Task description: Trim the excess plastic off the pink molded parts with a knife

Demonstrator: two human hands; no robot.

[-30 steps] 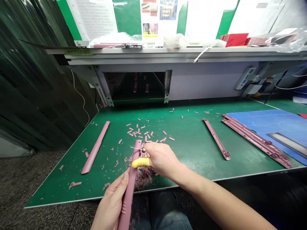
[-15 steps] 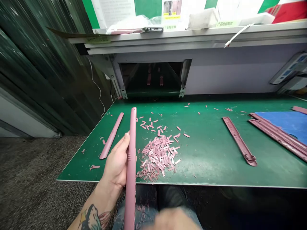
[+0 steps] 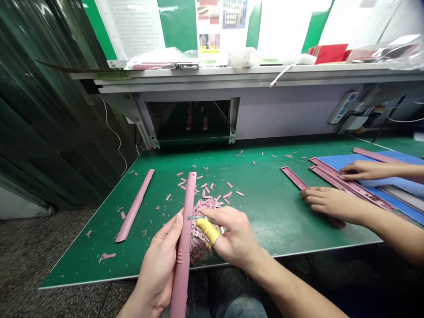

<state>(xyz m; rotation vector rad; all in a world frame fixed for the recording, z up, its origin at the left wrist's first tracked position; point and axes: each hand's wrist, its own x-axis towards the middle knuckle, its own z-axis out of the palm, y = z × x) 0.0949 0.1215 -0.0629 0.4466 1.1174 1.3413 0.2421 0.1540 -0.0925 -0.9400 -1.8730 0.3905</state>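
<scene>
My left hand [image 3: 158,269] is wrapped around a long pink plastic strip [image 3: 186,229], holding it lengthwise over the front edge of the green table [image 3: 265,212]. My right hand [image 3: 232,236] wears a yellow finger cot and pinches a small metal blade [image 3: 195,217] against the side of the strip. A heap of pink offcuts [image 3: 212,201] lies on the mat just beyond both hands.
Another pink strip [image 3: 134,206] lies at the left. A co-worker's two hands [image 3: 327,202] rest on pink strips [image 3: 351,187] and a blue sheet [image 3: 380,165] at the right. A chute opening [image 3: 192,121] sits under the shelf at the back.
My right hand has come back up from below the view and put the blade against the strip. A co-worker's hands have come in at the right. My view has swung back right.
</scene>
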